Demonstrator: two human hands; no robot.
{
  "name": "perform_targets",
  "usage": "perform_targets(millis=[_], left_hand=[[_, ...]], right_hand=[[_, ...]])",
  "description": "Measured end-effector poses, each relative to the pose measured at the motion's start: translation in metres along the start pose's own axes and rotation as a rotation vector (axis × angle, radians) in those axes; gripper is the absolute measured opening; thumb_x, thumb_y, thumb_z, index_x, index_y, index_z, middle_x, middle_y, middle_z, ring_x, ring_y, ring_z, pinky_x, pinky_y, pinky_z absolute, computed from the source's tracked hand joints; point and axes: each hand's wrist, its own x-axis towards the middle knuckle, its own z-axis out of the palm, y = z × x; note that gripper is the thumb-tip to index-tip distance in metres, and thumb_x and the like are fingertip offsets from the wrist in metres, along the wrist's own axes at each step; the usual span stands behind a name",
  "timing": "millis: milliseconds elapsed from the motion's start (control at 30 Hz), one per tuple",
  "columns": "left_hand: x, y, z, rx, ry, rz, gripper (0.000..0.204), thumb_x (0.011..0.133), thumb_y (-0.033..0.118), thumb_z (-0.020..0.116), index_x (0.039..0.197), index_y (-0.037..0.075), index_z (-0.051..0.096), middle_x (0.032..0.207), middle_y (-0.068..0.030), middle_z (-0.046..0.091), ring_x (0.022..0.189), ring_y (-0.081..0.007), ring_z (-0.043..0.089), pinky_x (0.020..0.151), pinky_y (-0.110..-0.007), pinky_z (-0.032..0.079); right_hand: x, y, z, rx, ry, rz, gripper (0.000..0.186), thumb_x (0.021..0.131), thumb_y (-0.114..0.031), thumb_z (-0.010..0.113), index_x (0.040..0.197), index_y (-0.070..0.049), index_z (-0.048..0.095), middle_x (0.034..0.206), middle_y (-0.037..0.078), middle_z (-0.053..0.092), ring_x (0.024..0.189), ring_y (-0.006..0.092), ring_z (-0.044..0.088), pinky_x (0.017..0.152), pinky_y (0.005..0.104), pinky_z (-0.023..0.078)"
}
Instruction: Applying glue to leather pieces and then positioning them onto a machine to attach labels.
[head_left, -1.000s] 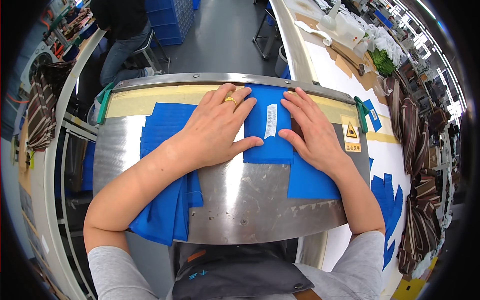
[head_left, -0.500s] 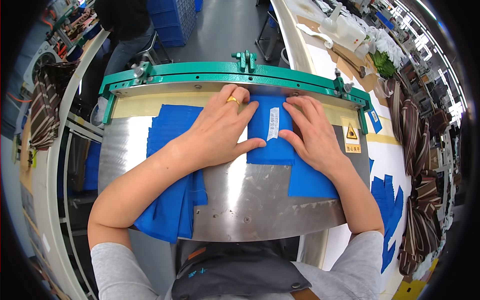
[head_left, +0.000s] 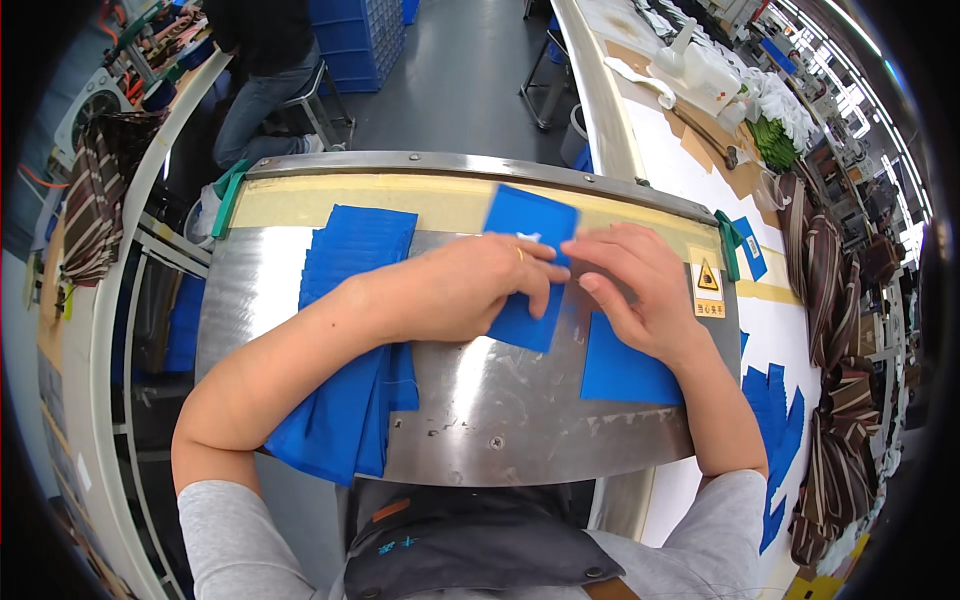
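Observation:
A blue fabric piece (head_left: 530,205), slightly blurred, lies tilted at the far middle of the metal plate (head_left: 470,410). My left hand (head_left: 475,285) has its fingers curled over the left side of this piece, gripping it, and mostly covers a white label on it. By the piece's right edge is my right hand (head_left: 635,285), thumb apart from the fingers, fingertips blurred; whether they touch it I cannot tell. Under and beside that hand lies another blue piece (head_left: 625,365). A fanned stack of blue pieces (head_left: 335,400) lies partly under my left forearm.
A metal bar (head_left: 415,163) runs along the plate's far edge between green end arms (head_left: 228,198). A yellow warning sticker (head_left: 707,275) is at the right. More blue pieces (head_left: 770,410) and striped cloth (head_left: 825,270) lie on the right table. A person (head_left: 265,80) sits far left.
The green crossbar no longer shows over the far edge; its end arms remain. The labelled blue piece has turned and shifted slightly left and nearer, with my left hand curling onto it.

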Motion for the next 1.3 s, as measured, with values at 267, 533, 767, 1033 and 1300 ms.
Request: perform_targets(millis=[267,533,767,1033,1300], left_hand=[[0.000,0.006,0.004,0.386,0.291,-0.131,0.043,0.086,0.011,0.071,0.126,0.000,0.060,0.140,-0.0186,0.057,0.132,-0.0370,0.050,0.110,-0.045,0.041],[-0.001,0.004,0.009,0.519,0.137,-0.303,0.060,0.092,0.041,0.066,0.133,-0.001,0.055,0.150,-0.0202,0.046,0.139,-0.0402,0.040,0.113,-0.049,0.034],[0.002,-0.004,0.006,0.482,0.189,-0.284,0.070,0.088,0.050,0.069,0.134,0.000,0.051,0.146,-0.0203,0.048,0.135,-0.0411,0.040,0.113,-0.049,0.029],[0.003,-0.010,0.005,0.435,0.209,-0.291,0.070,0.088,0.050,0.068,0.134,-0.001,0.053,0.144,-0.0164,0.050,0.134,-0.0367,0.040,0.114,-0.047,0.024],[0.002,-0.007,0.012,0.608,0.212,-0.324,0.065,0.092,0.045,0.065,0.135,-0.002,0.055,0.150,-0.0154,0.047,0.139,-0.0346,0.038,0.116,-0.049,0.022]], right_hand=[[0.001,0.004,0.008,-0.236,-0.123,0.041,0.039,0.096,-0.019,0.060,0.134,-0.007,0.059,0.147,0.009,0.052,0.143,0.0281,0.040,0.119,0.0501,0.028],[-0.003,0.013,0.005,-0.334,-0.092,0.112,0.042,0.096,-0.021,0.061,0.135,-0.005,0.058,0.146,0.009,0.053,0.143,0.0296,0.040,0.120,0.0466,0.028],[-0.003,0.009,0.008,-0.283,-0.063,0.139,0.048,0.096,-0.030,0.064,0.135,-0.003,0.057,0.146,0.012,0.052,0.144,0.0316,0.038,0.120,0.0465,0.029],[-0.005,0.008,0.007,-0.327,-0.042,0.184,0.053,0.095,-0.033,0.064,0.137,-0.002,0.054,0.148,0.013,0.050,0.145,0.0331,0.037,0.119,0.0482,0.029],[-0.005,0.012,0.011,-0.414,-0.060,0.177,0.051,0.099,-0.037,0.058,0.137,-0.003,0.054,0.148,0.012,0.050,0.146,0.0325,0.035,0.118,0.0491,0.030]])
